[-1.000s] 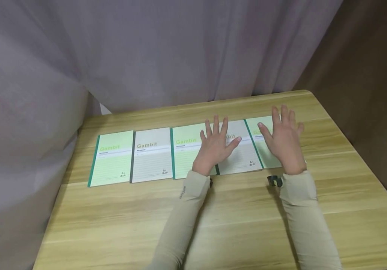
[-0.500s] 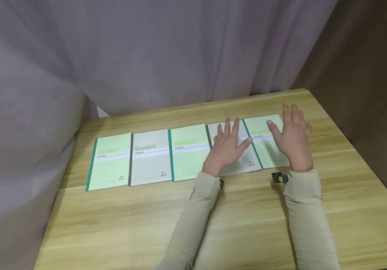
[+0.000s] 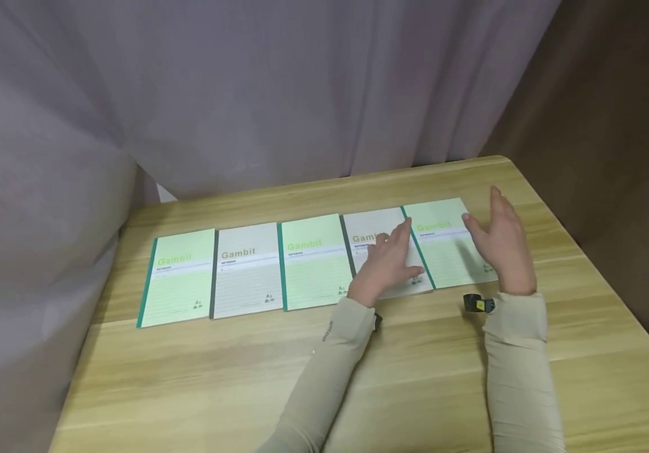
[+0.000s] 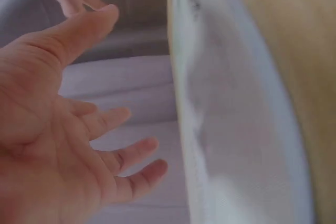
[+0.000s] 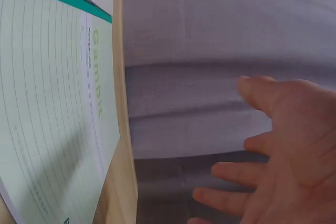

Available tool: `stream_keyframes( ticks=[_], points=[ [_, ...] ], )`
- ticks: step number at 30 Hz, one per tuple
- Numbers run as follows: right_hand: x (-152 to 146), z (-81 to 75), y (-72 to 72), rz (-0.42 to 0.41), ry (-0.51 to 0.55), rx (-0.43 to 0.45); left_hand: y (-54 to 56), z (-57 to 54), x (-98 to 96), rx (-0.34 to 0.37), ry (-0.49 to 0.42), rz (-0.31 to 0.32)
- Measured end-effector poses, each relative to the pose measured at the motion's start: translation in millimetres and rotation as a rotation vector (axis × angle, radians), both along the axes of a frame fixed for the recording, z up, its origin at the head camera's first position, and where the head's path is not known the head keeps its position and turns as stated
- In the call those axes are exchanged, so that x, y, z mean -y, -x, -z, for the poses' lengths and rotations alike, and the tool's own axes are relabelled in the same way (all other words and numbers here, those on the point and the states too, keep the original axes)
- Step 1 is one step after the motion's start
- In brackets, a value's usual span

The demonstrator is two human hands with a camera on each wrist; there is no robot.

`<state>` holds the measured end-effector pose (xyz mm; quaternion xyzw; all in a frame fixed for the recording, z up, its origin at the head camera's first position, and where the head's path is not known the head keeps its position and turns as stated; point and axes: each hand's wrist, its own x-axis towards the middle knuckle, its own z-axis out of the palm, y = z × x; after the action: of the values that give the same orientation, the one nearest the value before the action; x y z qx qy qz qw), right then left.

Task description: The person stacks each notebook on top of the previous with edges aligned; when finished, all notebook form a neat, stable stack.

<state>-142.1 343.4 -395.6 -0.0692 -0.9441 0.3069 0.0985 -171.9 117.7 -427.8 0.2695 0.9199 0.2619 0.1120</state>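
Several Gambit notebooks lie in a row, pale green and grey covers alternating. My left hand (image 3: 385, 265) hovers over the grey notebook (image 3: 365, 221) second from the right, palm turned inward and fingers loosely extended. In the left wrist view the fingers (image 4: 134, 153) hold nothing and stand apart from the pages. Over the right edge of the rightmost green notebook (image 3: 443, 264) is my right hand (image 3: 502, 248), thumb spread, fingers straight, nothing in it. Its shadow falls on that cover in the right wrist view, where the green spine of this notebook (image 5: 47, 103) also shows.
Left of my hands lie a green notebook (image 3: 314, 277), a grey notebook (image 3: 247, 286) and another green notebook (image 3: 179, 289), edges close together. All rest on a wood-grain table (image 3: 216, 384). A grey curtain (image 3: 256, 94) hangs behind its far edge.
Both hands have moved rightward along the row, and their palms have turned to face each other more. The notebooks keep their order, shifting only slightly with the head view.
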Motion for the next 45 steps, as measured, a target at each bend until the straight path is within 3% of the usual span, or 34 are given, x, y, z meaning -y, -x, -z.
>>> stream_keyframes(
  ticks=[8, 21, 26, 32, 45],
  points=[
    [-11.6, 8.1, 3.4, 0.0, 0.077, 0.134, -4.9, 9.8, -8.2, 0.016, 0.049, 0.029],
    [-20.4, 27.6, 3.7, -0.021, 0.066, 0.297, -10.8, 19.1, -7.3, 0.036, 0.065, 0.051],
    [-18.7, 30.9, 3.1, -0.016, 0.078, 0.339, -9.1, 23.0, -6.9, 0.038, 0.074, 0.045],
    [-19.6, 30.5, 3.6, -0.009, 0.071, 0.379, -7.5, 25.8, -12.2, 0.019, 0.086, 0.086],
    [-20.7, 30.0, 6.2, -0.001, -0.007, 0.393, -8.5, 21.1, -18.7, 0.022, 0.072, 0.152]
  ],
)
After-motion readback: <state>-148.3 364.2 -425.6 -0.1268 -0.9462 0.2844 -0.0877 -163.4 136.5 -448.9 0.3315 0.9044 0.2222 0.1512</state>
